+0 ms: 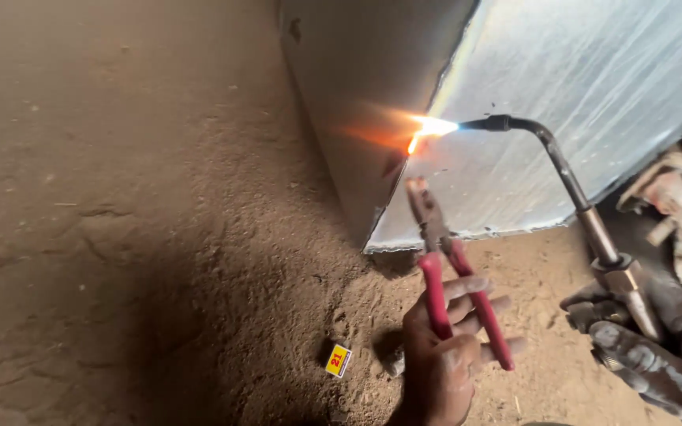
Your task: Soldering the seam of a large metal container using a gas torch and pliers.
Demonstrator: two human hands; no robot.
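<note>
Left hand (pixel 440 359) grips red pliers (pixel 455 276); right hand (pixel 657 339) clasps lit torch (pixel 570 181) at metal sheet (pixel 593 102)

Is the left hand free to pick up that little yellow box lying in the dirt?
Probably not as it stands: the left hand is wrapped around red-handled pliers. The yellow box lies close beside it on open dirt, with nothing lying between them.

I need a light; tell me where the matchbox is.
In the head view, the yellow matchbox lies on the dirt floor, just left of the left hand holding red-handled pliers.
</note>
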